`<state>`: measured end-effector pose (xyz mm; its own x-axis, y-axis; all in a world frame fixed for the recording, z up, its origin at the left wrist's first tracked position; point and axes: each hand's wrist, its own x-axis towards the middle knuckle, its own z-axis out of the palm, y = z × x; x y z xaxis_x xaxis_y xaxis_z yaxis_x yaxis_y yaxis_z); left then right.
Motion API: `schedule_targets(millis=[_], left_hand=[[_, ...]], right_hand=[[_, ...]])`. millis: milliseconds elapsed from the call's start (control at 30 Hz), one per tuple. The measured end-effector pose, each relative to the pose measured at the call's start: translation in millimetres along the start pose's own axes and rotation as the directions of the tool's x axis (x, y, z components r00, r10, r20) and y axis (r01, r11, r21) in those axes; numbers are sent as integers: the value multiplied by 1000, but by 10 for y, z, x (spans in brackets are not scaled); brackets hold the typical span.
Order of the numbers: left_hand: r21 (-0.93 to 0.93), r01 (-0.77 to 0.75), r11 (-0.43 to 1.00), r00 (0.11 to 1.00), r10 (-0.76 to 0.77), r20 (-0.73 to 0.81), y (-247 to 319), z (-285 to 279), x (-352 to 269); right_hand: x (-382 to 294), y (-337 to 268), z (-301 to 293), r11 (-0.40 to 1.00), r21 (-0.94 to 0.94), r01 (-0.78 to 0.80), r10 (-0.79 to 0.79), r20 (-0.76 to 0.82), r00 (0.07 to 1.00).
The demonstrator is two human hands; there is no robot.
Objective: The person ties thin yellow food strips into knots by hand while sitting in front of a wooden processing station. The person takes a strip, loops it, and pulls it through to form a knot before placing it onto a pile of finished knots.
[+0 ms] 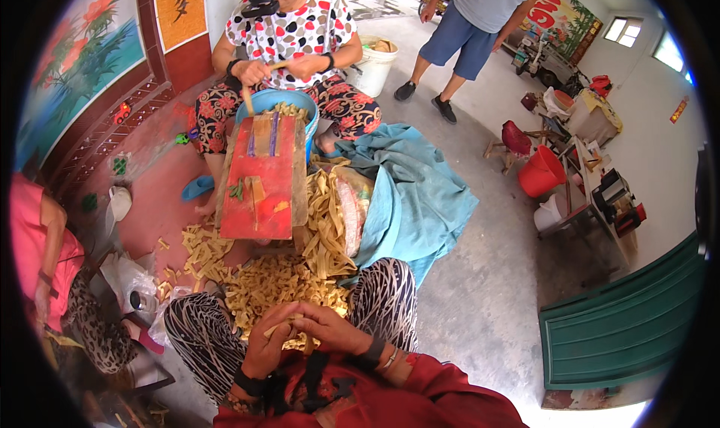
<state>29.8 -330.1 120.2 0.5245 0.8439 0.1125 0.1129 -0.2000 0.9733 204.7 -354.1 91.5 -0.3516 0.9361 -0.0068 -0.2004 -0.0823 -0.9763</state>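
Note:
Just above my lap, my left hand point(263, 345) and my right hand point(333, 328) meet, fingertips together. Between them they hold a pale yellow strip point(277, 329), mostly covered by the fingers. Below and beyond my hands, a large pile of short, yellowish folded pieces point(275, 290) lies between my knees. Longer strips of similar colour point(323, 222) hang beside a woven sack point(353, 211). Farther forward stands a low wooden bench with a red top point(273, 186), bearing a few scraps and a green leaf point(237, 189).
A person in a dotted top point(289, 40) sits opposite, holding a strip above a blue bucket point(311, 128). Teal cloth point(416, 191) spreads right of the sack. Another person in pink point(39, 242) sits at left; someone stands near a white bucket point(376, 70). A red bucket point(541, 172) is at right.

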Motion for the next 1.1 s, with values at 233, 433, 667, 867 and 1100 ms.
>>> schedule_targets(millis=[233, 433, 667, 867, 1100], left_hand=[[-736, 303, 605, 950, -252, 184, -125, -8, -6], [-813, 349, 466, 935, -228, 271, -331, -23, 69], [-862, 341, 375, 933, -244, 263, -525, -296, 48], [-879, 268, 395, 945, -284, 161, -369, -422, 210], [-679, 424, 600, 859, -504, 91, -358, -439, 444]], right_hand=[[-2, -19, -56, 992, -78, -104, 87, -195, 977], [66, 171, -125, 995, -92, 27, -52, -282, 958], [-38, 16, -325, 950, -303, -72, -16, -277, 961], [-112, 28, -449, 974, -204, -98, 20, -351, 936], [143, 178, -413, 939, -333, -87, -25, -318, 948]])
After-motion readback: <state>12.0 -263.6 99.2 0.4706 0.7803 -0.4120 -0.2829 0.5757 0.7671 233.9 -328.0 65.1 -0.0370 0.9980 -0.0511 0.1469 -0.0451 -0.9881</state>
